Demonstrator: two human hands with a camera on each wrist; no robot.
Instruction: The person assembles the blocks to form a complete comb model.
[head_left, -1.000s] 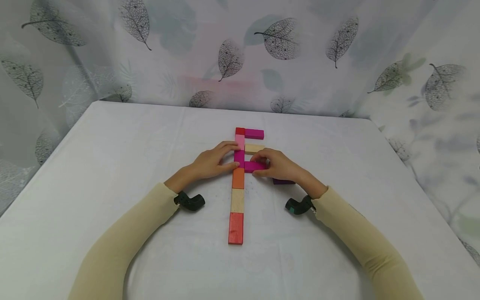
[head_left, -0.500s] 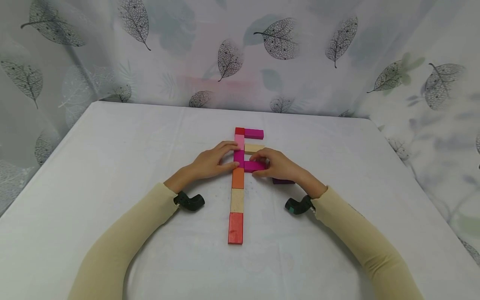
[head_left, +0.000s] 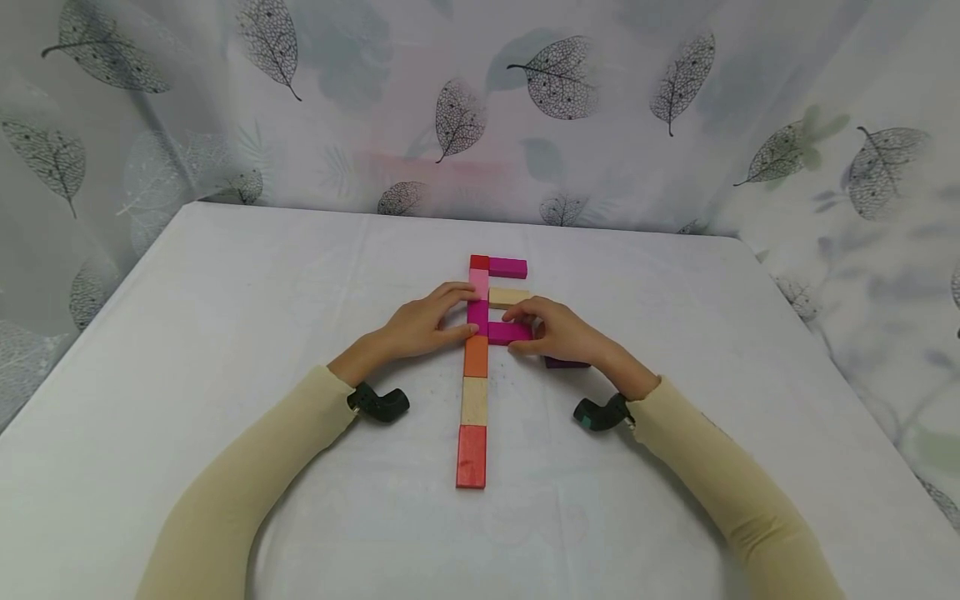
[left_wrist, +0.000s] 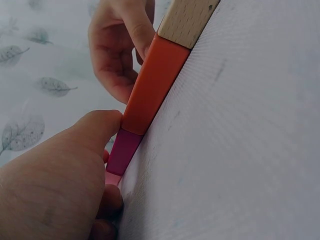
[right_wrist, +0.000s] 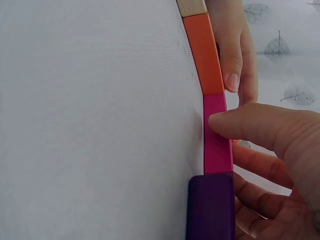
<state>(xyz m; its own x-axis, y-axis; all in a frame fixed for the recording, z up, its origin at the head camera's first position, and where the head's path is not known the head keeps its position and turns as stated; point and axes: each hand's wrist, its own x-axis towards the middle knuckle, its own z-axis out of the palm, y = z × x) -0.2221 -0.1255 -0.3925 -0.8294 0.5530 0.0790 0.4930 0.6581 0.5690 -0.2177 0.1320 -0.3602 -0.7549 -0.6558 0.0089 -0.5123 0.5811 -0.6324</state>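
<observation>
A lengthwise row of flat wooden blocks lies on the white table. My left hand [head_left: 427,321] rests along the row's left side, fingertips at the pink block [head_left: 478,282] and thumb where the row's magenta block [head_left: 477,313] meets the orange block [head_left: 476,358]. A second magenta block [head_left: 506,332] sticks out to the right, its end at the row. My right hand [head_left: 558,329] pinches this one, thumb [right_wrist: 230,124] on its near side and fingers behind. A dark purple block [right_wrist: 212,207] lies nearby, partly covered by that hand in the head view.
Beyond the right hand, a plain wood block [head_left: 508,297] and a far magenta block [head_left: 508,267] also stick out rightward. A red block [head_left: 480,262] tops the row; a plain one [head_left: 474,401] and a larger red one [head_left: 471,456] form its near end.
My right hand has shifted slightly to the right along the magenta block. The left hand and the blocks look unmoved.
</observation>
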